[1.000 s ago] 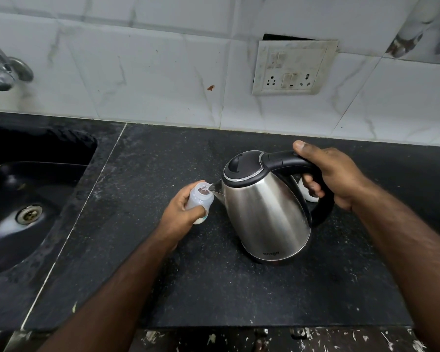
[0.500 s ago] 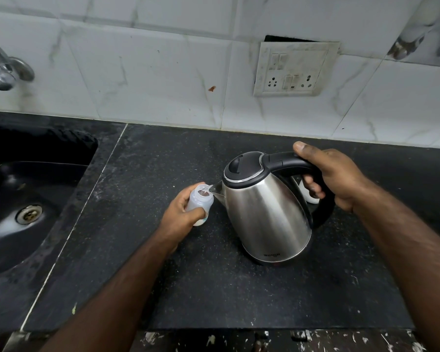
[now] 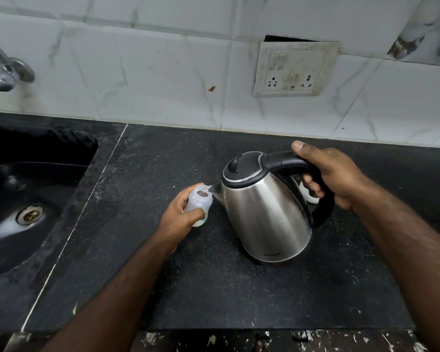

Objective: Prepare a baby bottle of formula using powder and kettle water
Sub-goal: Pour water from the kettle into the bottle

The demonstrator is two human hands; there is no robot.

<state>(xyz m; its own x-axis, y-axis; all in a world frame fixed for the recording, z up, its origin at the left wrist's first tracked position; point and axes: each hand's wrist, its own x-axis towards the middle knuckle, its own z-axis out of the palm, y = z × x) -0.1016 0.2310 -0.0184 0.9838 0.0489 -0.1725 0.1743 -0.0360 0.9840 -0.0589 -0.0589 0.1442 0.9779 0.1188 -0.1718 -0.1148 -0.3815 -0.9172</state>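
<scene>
A small translucent baby bottle [image 3: 198, 200] stands open-topped on the black counter [image 3: 214, 288], my left hand [image 3: 179, 219] wrapped around its lower part. My right hand [image 3: 333, 177] grips the black handle of a steel kettle [image 3: 264, 214]. The kettle is tilted left, its spout tip resting over the bottle's mouth. Whitish liquid fills the bottle's lower part. A small white object [image 3: 310, 198] sits behind the kettle, mostly hidden by the handle.
A black sink [image 3: 23, 204] with a metal drain lies at the left, a tap [image 3: 3, 72] above it. A wall socket plate [image 3: 294, 68] is mounted on the tiled wall behind the kettle. The counter's front edge runs along the bottom.
The kettle and both hands stay nearly in place; the kettle stays tipped with its spout at the bottle's mouth.
</scene>
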